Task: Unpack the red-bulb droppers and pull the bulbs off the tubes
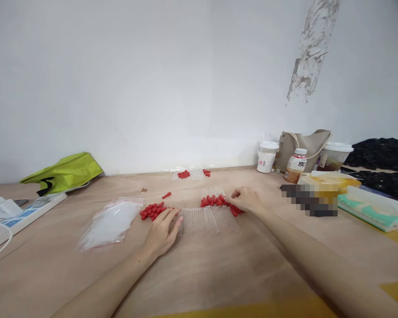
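Observation:
A row of clear glass tubes [207, 219] lies side by side on the brown table [199, 274]. My left hand [162, 233] lies flat with fingers stretched out, fingertips at the row's left end. Just left of it sits a pile of loose red rubber bulbs [151, 211]. Behind the row lie several droppers with red bulbs fitted [215, 198]. My right hand [243, 198] is curled with fingers pinched at the right edge of those droppers; what it pinches is too small to name. One stray red bulb [166, 195] lies apart.
Empty zip bags [111, 223] lie at left, beyond them a power strip [20, 216] and green bag [64, 172]. More red bulbs in plastic [189, 173] rest by the wall. Cups [267, 157], a bottle [296, 165], a beige bag [305, 143], tissue packs [373, 205] and black items [383, 154] crowd the right.

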